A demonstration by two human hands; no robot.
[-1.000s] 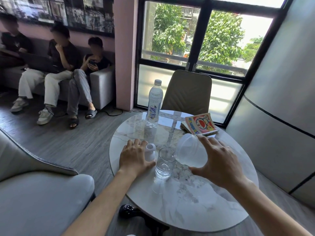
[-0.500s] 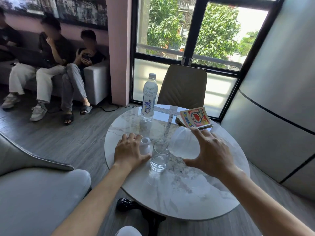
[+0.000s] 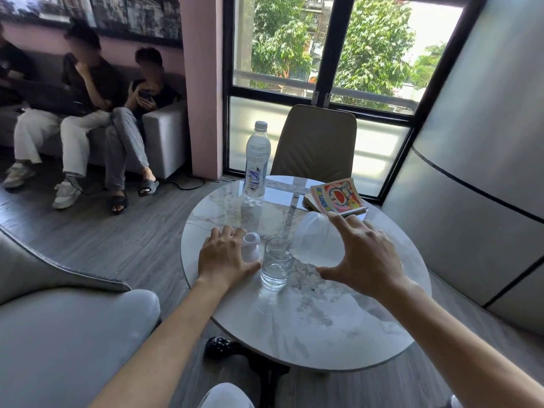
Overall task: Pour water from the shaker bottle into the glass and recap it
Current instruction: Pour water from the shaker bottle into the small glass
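My right hand [image 3: 365, 260] holds the frosted shaker bottle [image 3: 316, 241], tipped steeply left with its mouth over the rim of the clear glass [image 3: 276, 265]. The glass stands upright on the round marble table [image 3: 309, 325] and has water in its lower part. My left hand [image 3: 225, 256] rests on the table just left of the glass, fingers around the white cap [image 3: 250, 248], which stands upright. The bottle's mouth is partly hidden behind the glass rim.
A sealed plastic water bottle [image 3: 256, 164] stands at the table's far side, with a stack of comic books [image 3: 337, 198] to its right. A tan chair [image 3: 316, 142] is behind the table, a grey armchair [image 3: 59, 319] at left. Three people sit on a sofa far left.
The view has shifted slightly; the shaker bottle stays tipped over the glass and the water level in the glass looks a little higher. My left hand stays on the cap.
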